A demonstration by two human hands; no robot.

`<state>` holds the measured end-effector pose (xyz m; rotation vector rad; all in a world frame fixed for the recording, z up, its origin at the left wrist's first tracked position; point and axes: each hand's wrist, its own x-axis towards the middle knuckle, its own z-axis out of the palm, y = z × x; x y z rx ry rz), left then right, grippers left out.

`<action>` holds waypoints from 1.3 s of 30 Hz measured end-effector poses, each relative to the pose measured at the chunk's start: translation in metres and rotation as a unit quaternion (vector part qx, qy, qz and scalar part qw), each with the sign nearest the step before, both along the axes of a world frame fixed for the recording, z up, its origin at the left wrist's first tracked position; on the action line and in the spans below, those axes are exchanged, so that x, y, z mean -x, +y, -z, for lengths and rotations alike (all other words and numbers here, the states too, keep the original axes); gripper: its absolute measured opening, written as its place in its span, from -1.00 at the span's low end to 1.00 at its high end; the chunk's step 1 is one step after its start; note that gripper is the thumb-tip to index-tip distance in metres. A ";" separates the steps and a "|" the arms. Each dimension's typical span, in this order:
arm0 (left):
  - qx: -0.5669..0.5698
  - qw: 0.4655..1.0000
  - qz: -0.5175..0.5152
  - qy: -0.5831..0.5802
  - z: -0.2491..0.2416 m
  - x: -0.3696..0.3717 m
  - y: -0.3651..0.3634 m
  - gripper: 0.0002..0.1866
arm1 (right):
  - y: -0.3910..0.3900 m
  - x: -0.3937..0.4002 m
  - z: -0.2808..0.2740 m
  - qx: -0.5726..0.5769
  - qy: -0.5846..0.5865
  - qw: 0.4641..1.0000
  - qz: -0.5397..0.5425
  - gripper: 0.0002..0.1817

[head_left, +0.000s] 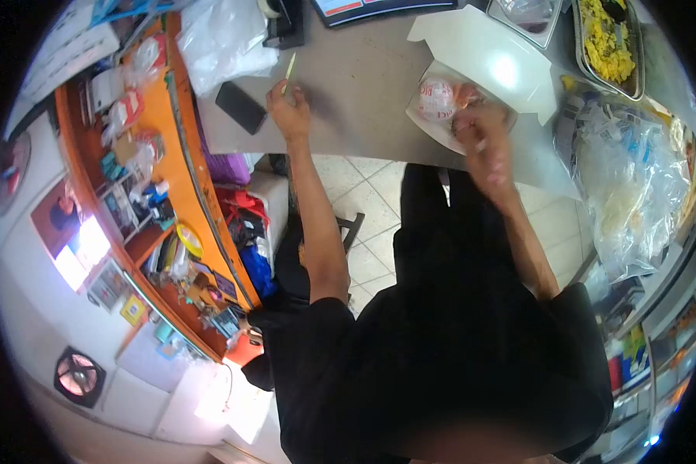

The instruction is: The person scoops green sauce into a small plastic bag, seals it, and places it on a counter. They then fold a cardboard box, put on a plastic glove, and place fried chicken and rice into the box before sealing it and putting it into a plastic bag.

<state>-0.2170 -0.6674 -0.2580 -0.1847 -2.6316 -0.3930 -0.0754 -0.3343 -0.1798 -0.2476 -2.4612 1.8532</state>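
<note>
My left hand (290, 114) is over the grey table, its fingers closed around a thin, pale yellow pointed stick (290, 71) that points away from me. I cannot make out what kind of stick it is. Just left of that hand lies a dark phone (241, 107). My right hand (483, 147) is at the near edge of an open white carton box (483, 50), fingers bent and smeared by motion. Inside the box are a round white-wrapped item (436, 100) with red lettering and a reddish-brown item (465, 94), partly hidden by my fingers.
A steel tray (636, 81) of yellow food stands at the far right, beside another metal container (545, 35). Clear plastic bags (626, 185) lie at the right and more plastic bags (224, 42) at the far left. A screen (379, 11) edges the back. Orange shelving (189, 155) runs along the left.
</note>
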 end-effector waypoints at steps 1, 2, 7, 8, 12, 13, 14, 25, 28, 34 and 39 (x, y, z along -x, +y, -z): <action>-0.105 0.991 0.005 -0.087 -0.006 0.004 0.003 -0.85 | 0.018 0.014 0.000 -0.115 0.046 0.991 0.056 -0.75; -0.206 0.964 0.009 -0.169 -0.016 0.009 0.007 -0.82 | 0.035 0.029 0.001 -0.229 0.077 0.962 0.124 -0.68; -0.299 0.859 0.073 -0.409 -0.038 -0.032 0.086 -0.60 | 0.134 0.030 0.071 -0.266 -0.035 0.929 0.256 -0.59; -0.296 0.819 0.087 -0.484 -0.040 -0.043 0.099 -0.60 | 0.144 0.024 0.081 -0.191 -0.084 0.944 0.256 -0.54; -0.401 0.734 0.167 -0.522 -0.030 -0.072 0.102 -0.64 | 0.113 -0.007 0.015 -0.123 -0.211 0.944 0.221 -0.60; -0.451 0.709 0.176 -0.514 -0.032 -0.072 0.095 -0.64 | 0.091 -0.015 -0.003 -0.154 -0.223 0.928 0.255 -0.62; -0.500 0.681 0.186 -0.503 -0.036 -0.073 0.086 -0.63 | 0.081 -0.032 -0.012 -0.174 -0.286 0.905 0.263 -0.63; -0.238 0.781 0.475 -0.328 -0.059 -0.118 0.029 -0.45 | -0.101 -0.091 -0.039 0.063 -0.257 0.964 0.027 -0.37; -0.368 0.748 0.446 -0.324 -0.049 -0.100 0.023 -0.70 | -0.078 -0.094 -0.015 -0.172 -0.134 0.933 0.285 -0.43; -0.374 0.682 0.472 -0.416 -0.049 -0.058 -0.024 -0.83 | -0.044 -0.059 0.004 -0.190 -0.003 0.979 0.068 -0.64; -0.473 0.705 0.182 -0.497 -0.030 -0.035 -0.022 -0.80 | -0.051 -0.046 0.053 0.068 -0.166 0.958 0.223 -0.79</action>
